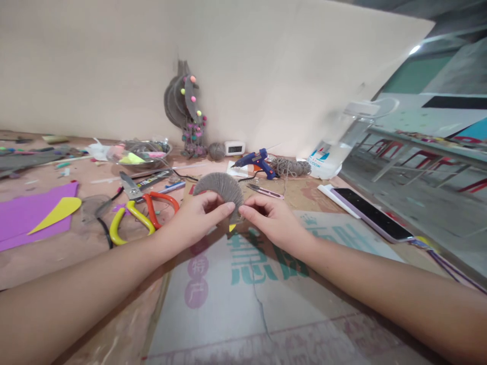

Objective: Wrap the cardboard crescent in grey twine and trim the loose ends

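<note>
A crescent wrapped in grey yarn [222, 185] stands upright in front of me, a small yellow tip showing at its lower end. My left hand [205, 213] grips it, thumb in front and fingers behind. At the crescent's lower right end, my right hand [268, 218] is closed in a pinch, apparently on the grey yarn; the fingertips partly hide it. A loose yarn strand [262, 309] trails below the hands across a printed plastic sheet [213, 329].
Scissors with yellow and red handles [131, 223] lie left, near purple sheets [15, 218] and a yellow cutout [61, 213]. Behind are a blue glue gun [261, 162], thread snips [265, 191], a yarn bundle [291, 166] and a bowl [140, 152]. A phone [371, 213] and jug [335, 147] stand right.
</note>
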### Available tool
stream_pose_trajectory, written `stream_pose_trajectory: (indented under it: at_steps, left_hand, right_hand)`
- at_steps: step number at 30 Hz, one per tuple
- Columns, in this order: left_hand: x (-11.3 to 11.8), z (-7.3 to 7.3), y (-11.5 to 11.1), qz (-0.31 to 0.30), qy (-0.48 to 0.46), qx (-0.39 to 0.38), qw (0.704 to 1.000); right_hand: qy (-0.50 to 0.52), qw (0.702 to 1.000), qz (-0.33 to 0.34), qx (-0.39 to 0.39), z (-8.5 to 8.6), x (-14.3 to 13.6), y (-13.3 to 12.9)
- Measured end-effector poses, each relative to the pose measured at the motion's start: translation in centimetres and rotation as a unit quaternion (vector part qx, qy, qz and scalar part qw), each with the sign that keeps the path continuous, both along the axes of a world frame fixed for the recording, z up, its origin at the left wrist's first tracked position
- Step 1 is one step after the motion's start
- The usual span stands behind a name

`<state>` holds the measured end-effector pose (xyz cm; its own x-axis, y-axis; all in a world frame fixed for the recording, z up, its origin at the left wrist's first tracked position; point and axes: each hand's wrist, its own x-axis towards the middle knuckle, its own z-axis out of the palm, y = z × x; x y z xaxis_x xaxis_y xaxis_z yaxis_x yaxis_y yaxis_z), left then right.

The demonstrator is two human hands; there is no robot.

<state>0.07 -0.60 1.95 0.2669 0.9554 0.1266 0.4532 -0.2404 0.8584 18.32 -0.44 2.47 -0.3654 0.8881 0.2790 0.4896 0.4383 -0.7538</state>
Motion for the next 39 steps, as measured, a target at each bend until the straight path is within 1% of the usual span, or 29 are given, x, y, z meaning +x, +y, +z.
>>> stream_pose_trajectory:
  at_steps: [4,6,9,12,16,20,25,32,34,37,39]
  left_hand:
    - [-0.1,-0.19,0.14,0.017,0.001,0.026,1.0]
    - [-0.11,-0.18,0.16,0.029,-0.011,0.02,0.999]
    - [-0.06,-0.11,0.15,0.042,-0.038,-0.009,0.998]
    - [-0.04,-0.22,0.17,0.04,-0.066,-0.038,0.996]
    - [-0.14,-0.55,0.3,0.033,-0.091,-0.074,0.993]
    - [-0.18,-0.61,0.38,0.032,-0.094,-0.073,0.992]
    - [-0.12,-0.62,0.43,0.029,-0.121,-0.083,0.989]
    - [-0.14,-0.9,0.45,0.028,-0.13,-0.103,0.986]
    - [-0.11,-0.81,0.44,0.029,-0.117,-0.093,0.988]
    - [-0.09,-0.6,0.38,0.025,-0.101,-0.061,0.993]
    - [-0.13,-0.5,0.31,0.026,-0.098,-0.054,0.993]
  right_hand:
    - [-0.007,0.996,0.014,0.084,-0.34,0.13,0.11]
    - [-0.008,0.995,0.012,0.098,-0.47,0.17,0.16]
    - [-0.02,0.996,0.023,0.088,-0.61,0.17,0.15]
    - [-0.029,0.995,0.041,0.082,-0.67,0.19,0.1]
    - [-0.024,0.997,0.035,0.069,-0.56,0.26,0.09]
    - [-0.018,0.996,0.03,0.076,-0.39,0.25,0.04]
    - [-0.029,0.997,0.02,0.068,-0.25,0.17,-0.14]
    - [-0.031,0.997,-0.002,0.068,-0.2,0.14,-0.23]
    - [-0.039,0.997,0.006,0.066,-0.28,0.18,-0.07]
    - [-0.052,0.997,0.037,0.052,-0.31,0.24,0.23]
    - [-0.042,0.997,0.025,0.062,-0.19,0.3,0.32]
